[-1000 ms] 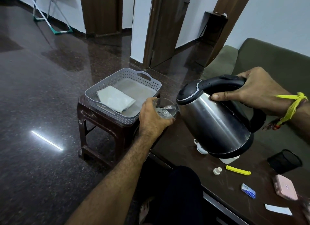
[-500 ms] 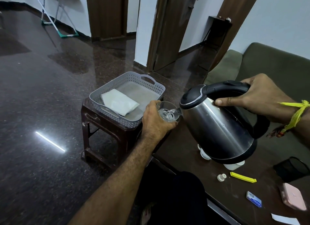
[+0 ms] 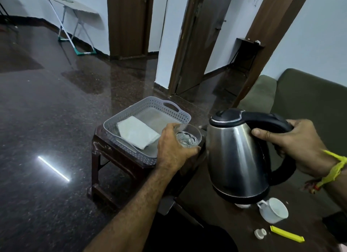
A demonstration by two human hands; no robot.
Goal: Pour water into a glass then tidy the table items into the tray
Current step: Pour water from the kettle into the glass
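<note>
My left hand [image 3: 173, 150] grips a clear glass [image 3: 188, 137] with water in its bottom, held at the table's left end beside the tray. In my right hand [image 3: 298, 144] is the black handle of a steel kettle [image 3: 236, 156], now upright and held just above the dark table [image 3: 206, 204], its spout apart from the glass. The grey perforated tray [image 3: 129, 112] rests on a small brown stool [image 3: 105, 150] and holds a folded white cloth [image 3: 137, 132].
On the table near the kettle lie a white cup [image 3: 274, 210] tipped on its side, a small white cap [image 3: 260, 233] and a yellow clip [image 3: 286, 236]. A green sofa [image 3: 309, 97] stands behind the table. An ironing board [image 3: 75, 13] stands at the far wall.
The kettle has swung back from its pouring tilt to upright and moved away from the glass. The white cup behind it has come into view. My left hand keeps the glass.
</note>
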